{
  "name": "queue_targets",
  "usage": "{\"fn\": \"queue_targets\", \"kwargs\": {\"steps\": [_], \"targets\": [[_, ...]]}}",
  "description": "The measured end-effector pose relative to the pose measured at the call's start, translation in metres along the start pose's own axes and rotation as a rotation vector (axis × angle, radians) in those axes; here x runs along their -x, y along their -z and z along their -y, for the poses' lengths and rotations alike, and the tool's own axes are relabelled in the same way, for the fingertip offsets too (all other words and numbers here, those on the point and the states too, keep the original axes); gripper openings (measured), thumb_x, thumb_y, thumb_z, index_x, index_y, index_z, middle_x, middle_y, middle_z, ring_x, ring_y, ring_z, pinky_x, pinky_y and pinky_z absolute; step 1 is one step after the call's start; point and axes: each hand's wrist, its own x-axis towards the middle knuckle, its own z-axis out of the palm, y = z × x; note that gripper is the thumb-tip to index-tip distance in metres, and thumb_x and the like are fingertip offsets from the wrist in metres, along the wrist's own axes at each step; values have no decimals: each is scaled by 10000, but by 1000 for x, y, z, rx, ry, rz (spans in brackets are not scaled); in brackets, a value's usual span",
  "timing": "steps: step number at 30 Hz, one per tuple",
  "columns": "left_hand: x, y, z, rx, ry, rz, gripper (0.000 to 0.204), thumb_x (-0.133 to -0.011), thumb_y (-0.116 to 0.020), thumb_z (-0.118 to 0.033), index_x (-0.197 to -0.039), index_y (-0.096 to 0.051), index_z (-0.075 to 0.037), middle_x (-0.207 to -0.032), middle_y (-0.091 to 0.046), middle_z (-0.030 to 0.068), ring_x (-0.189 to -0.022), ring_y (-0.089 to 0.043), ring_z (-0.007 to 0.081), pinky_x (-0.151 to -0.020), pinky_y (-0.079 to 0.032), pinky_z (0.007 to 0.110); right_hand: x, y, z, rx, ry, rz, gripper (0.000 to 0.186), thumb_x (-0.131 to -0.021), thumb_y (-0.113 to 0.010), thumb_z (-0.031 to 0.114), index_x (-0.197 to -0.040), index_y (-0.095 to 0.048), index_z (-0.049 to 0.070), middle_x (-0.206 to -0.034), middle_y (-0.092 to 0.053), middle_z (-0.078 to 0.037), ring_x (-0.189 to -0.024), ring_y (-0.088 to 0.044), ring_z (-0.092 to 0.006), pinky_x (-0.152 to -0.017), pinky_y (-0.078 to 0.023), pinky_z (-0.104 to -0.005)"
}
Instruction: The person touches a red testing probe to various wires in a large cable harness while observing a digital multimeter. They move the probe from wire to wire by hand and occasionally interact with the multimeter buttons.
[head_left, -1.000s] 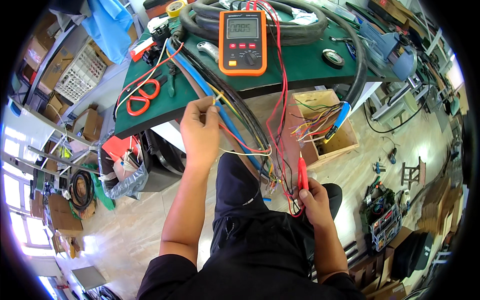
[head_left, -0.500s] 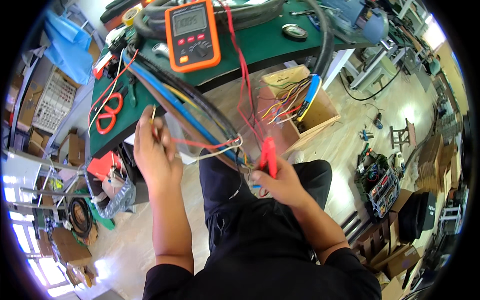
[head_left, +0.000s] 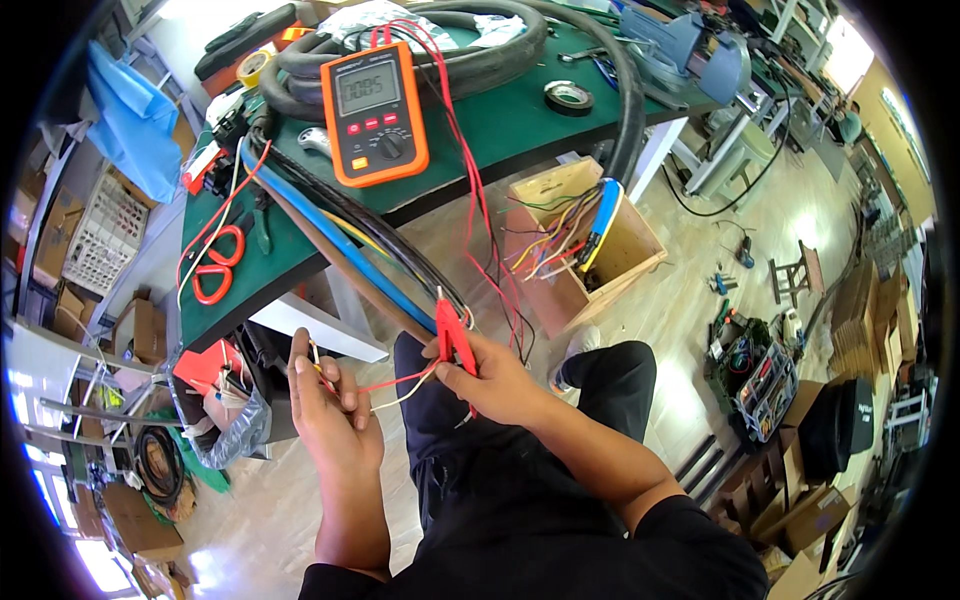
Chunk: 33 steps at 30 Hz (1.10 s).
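Note:
My right hand (head_left: 495, 380) grips a red test probe (head_left: 452, 335), tip pointing up toward a bundle of cables (head_left: 350, 240) that hangs off the green workbench (head_left: 520, 110). My left hand (head_left: 330, 410) pinches thin red and yellow wires (head_left: 395, 385) that run across to the right hand. An orange multimeter (head_left: 375, 110) lies on the bench, its red leads (head_left: 470, 200) trailing down to the probe.
Red-handled scissors (head_left: 218, 265) lie at the bench's left end. A thick black hose (head_left: 440, 45) coils behind the meter, beside a roll of black tape (head_left: 568, 97). A wooden box (head_left: 585, 245) holding coloured wires stands on the floor, with a toolbox (head_left: 755, 375) farther right.
Both hands have dropped lower and away from the bench. The right hand has brought the red probe up close to the left hand's wires.

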Motion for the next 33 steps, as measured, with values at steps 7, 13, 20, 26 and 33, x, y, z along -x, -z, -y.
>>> {"fn": "queue_targets", "kwargs": {"steps": [7,13,20,26,33], "targets": [[-18,44,16,-422,-241,-196,456,-983,-475,-228,-1406,-397,-79,-986,-557,50,-832,-510,165,-720,-407,311,-7,-2,-7,111,53,19,238,-934,-559,52,-1163,-561,-12,-1063,-663,-81,-947,-589,-107,-820,-471,-255],[-9,49,6,-1241,-625,304,564,-839,-615,-73,-1375,-444,-43,-1390,-434,161,-1355,-359,284,-1080,-302,396,-13,-5,-17,153,55,1,248,-927,-550,35,-1168,-553,-25,-1080,-660,-110,-1043,-602,-155,-923,-460,-300],[39,1,-14,-1421,-1200,-31,622,-744,-767,-279,-1266,-535,-33,-1432,-300,276,-1380,-162,495,-1068,-177,642,-10,-8,-5,70,31,-44,346,-915,-543,83,-1232,-530,-55,-1134,-662,-146,-1084,-619,-196,-950,-448,-314],[64,21,24,-936,-1619,-3,406,-758,-712,-329,-1107,-610,-148,-1287,-485,110,-1291,-345,346,-1032,-276,606,-17,-10,-6,149,68,-32,388,-901,-557,100,-1249,-515,-66,-1167,-657,-172,-1093,-618,-205,-952,-447,-320],[44,5,27,-940,-319,639,114,-871,-594,-54,-944,-623,28,-834,-653,90,-777,-631,218,-727,-492,325,-20,-1,13,161,-5,13,374,-913,-559,63,-1274,-533,-34,-1160,-660,-91,-921,-576,-101,-826,-462,-248]]}}
